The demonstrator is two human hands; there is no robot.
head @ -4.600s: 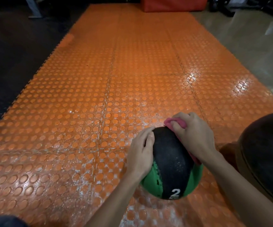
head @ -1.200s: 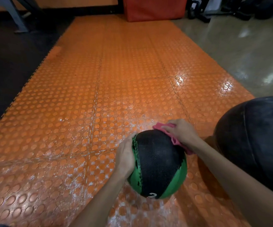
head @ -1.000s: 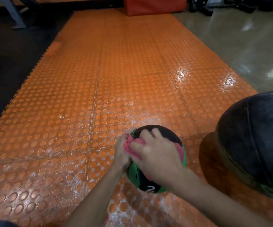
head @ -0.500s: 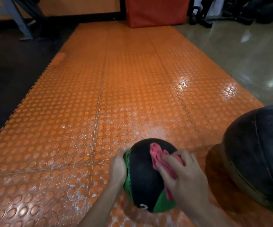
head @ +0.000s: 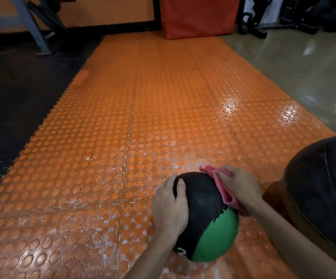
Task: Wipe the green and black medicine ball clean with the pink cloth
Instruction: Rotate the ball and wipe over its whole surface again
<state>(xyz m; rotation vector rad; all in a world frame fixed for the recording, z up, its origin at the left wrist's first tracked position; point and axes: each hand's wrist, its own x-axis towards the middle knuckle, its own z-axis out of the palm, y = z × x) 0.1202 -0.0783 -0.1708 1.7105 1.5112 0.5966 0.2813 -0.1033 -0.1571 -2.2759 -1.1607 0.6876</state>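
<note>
A green and black medicine ball (head: 205,216) is sitting on an orange studded mat (head: 122,137), its black panel facing up and a green panel showing lower right. The left hand (head: 170,206) is cupping the ball's left side, fingers curving round it and thumb lying on the black top. The right hand (head: 237,188) is pressing a bunched pink cloth (head: 222,190) against the ball's upper right. A larger dark ball (head: 324,188) is resting just right of them. A red padded block (head: 199,16) is standing at the mat's far end
</note>
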